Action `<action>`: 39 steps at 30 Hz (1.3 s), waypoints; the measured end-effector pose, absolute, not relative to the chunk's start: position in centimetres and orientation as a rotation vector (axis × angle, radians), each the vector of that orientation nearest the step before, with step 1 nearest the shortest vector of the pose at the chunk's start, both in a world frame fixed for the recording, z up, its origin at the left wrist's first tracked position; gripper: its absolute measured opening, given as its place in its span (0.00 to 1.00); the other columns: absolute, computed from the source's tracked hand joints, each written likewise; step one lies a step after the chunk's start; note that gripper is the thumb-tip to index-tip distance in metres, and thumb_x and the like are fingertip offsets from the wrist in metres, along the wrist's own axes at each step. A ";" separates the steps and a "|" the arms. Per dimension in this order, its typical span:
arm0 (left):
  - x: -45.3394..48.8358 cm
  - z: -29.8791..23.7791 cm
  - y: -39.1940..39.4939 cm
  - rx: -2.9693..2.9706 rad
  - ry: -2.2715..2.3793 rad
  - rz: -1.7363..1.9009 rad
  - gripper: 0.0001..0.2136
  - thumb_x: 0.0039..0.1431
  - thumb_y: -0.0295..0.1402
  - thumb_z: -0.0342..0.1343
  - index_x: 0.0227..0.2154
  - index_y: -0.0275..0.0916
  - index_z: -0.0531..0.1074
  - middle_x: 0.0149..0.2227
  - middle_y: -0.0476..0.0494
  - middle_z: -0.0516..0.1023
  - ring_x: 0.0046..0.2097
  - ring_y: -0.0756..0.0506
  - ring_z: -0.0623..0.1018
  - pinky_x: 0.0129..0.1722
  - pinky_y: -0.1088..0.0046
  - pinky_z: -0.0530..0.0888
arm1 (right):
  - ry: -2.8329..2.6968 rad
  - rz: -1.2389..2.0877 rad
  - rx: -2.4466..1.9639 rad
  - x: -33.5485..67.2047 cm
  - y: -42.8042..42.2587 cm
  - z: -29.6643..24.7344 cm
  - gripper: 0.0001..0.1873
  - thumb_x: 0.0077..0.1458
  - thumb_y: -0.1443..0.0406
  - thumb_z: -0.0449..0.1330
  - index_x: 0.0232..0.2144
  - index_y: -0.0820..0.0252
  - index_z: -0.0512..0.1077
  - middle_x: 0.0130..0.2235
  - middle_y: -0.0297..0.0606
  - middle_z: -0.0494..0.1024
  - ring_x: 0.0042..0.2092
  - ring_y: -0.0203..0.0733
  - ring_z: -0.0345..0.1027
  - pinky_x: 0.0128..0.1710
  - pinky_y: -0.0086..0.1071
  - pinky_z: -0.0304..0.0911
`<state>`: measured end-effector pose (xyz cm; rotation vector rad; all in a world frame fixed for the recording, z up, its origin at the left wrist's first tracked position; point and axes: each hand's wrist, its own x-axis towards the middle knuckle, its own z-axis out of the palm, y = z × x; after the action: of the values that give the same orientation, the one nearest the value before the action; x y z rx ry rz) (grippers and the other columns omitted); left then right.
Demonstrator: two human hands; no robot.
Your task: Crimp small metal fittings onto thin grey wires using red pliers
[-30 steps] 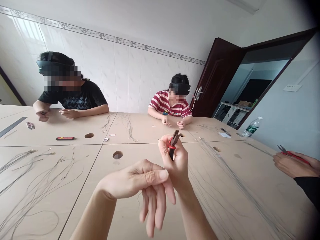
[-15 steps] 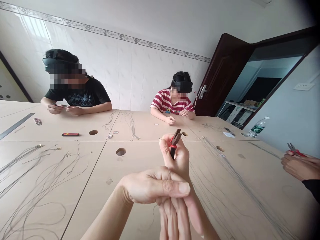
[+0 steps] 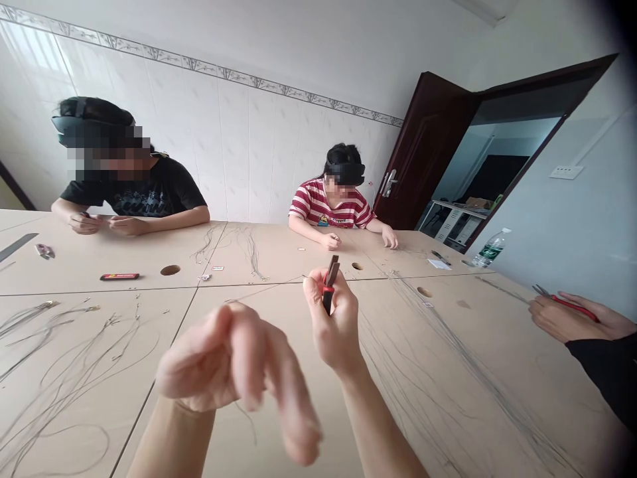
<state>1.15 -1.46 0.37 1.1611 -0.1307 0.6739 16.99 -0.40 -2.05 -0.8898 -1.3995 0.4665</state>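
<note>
My right hand is closed around pliers with red and black handles, jaws pointing up. A thin wire runs leftward from its thumb and fingertip to my left hand. That hand is held lower and nearer to me, palm turned down and slightly blurred. Its thumb and index finger close on the wire, while the other fingers hang loosely. A loose tail of wire shows beneath it. The exact pinch point is hard to see.
Bundles of thin wires lie on the table at left and right. A red-and-black box cutter and a water bottle are farther off. Two people sit opposite; a co-worker's hands hold red-handled pliers at right.
My left hand has moved left, away from my right forearm, and the wire now stretches between my hands. The view has turned slightly right. One person opposite has reached a hand outward.
</note>
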 end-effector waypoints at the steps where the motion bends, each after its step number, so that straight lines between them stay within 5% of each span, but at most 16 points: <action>1: 0.8 0.7 -1.5 1.170 -0.176 0.736 0.26 0.62 0.55 0.46 0.16 0.50 0.76 0.15 0.46 0.75 0.17 0.43 0.76 0.18 0.66 0.75 | -1.402 0.479 -0.876 17.0 -0.4 -2.1 0.07 0.63 0.64 0.53 0.31 0.56 0.61 0.26 0.26 0.59 0.23 0.30 0.51 0.23 0.27 0.50; 5: 0.4 2.6 -1.9 1.130 -0.092 1.352 0.18 0.66 0.46 0.48 0.26 0.54 0.79 0.23 0.54 0.82 0.20 0.47 0.78 0.19 0.73 0.77 | -1.420 0.484 -0.868 16.7 -0.6 -1.9 0.07 0.64 0.65 0.53 0.31 0.56 0.62 0.27 0.27 0.60 0.25 0.31 0.53 0.25 0.27 0.51; 9: 1.1 4.1 -2.4 0.830 0.192 1.913 0.19 0.72 0.38 0.39 0.41 0.47 0.78 0.48 0.58 0.81 0.49 0.51 0.80 0.42 0.81 0.80 | -1.482 0.460 -0.900 16.1 -1.2 -1.8 0.07 0.63 0.65 0.54 0.31 0.56 0.62 0.28 0.28 0.60 0.27 0.32 0.54 0.28 0.28 0.53; 11: 1.6 4.3 -2.2 0.803 0.200 1.956 0.21 0.73 0.39 0.37 0.44 0.43 0.77 0.53 0.53 0.79 0.58 0.49 0.74 0.50 0.77 0.78 | -1.531 0.481 -0.900 15.7 -1.5 -1.9 0.07 0.63 0.66 0.54 0.31 0.57 0.62 0.28 0.28 0.60 0.27 0.32 0.54 0.28 0.28 0.53; 16: 2.4 3.1 -0.7 0.839 0.195 1.973 0.18 0.71 0.39 0.40 0.45 0.42 0.76 0.57 0.44 0.75 0.64 0.43 0.67 0.59 0.65 0.72 | -1.587 0.475 -0.900 15.2 -1.7 -2.1 0.07 0.63 0.66 0.53 0.31 0.57 0.61 0.29 0.29 0.61 0.30 0.34 0.55 0.31 0.29 0.55; 27: 4.3 1.4 0.3 1.031 0.528 1.688 0.18 0.68 0.44 0.48 0.43 0.37 0.78 0.56 0.38 0.76 0.61 0.40 0.70 0.61 0.62 0.68 | -1.570 0.417 -0.922 16.1 -1.7 -1.5 0.08 0.63 0.64 0.53 0.31 0.57 0.62 0.30 0.31 0.63 0.32 0.36 0.59 0.31 0.30 0.56; 34: 4.7 0.5 -0.2 1.494 0.870 1.500 0.15 0.68 0.42 0.49 0.43 0.41 0.78 0.51 0.42 0.78 0.50 0.41 0.78 0.49 0.64 0.74 | -1.568 0.324 -0.903 16.5 -1.5 -1.5 0.07 0.64 0.65 0.53 0.32 0.56 0.62 0.31 0.31 0.65 0.32 0.35 0.60 0.32 0.30 0.58; 39: 4.6 0.4 0.1 1.639 0.988 1.520 0.16 0.69 0.43 0.46 0.38 0.41 0.76 0.37 0.46 0.78 0.39 0.46 0.77 0.40 0.69 0.74 | -1.558 0.343 -0.899 16.8 -1.3 -1.5 0.07 0.65 0.65 0.53 0.32 0.56 0.62 0.32 0.32 0.66 0.33 0.36 0.62 0.33 0.31 0.58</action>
<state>4.56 0.14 0.43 1.6389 0.9879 1.5200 16.78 -1.29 -1.46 -0.8985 -1.5579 0.3434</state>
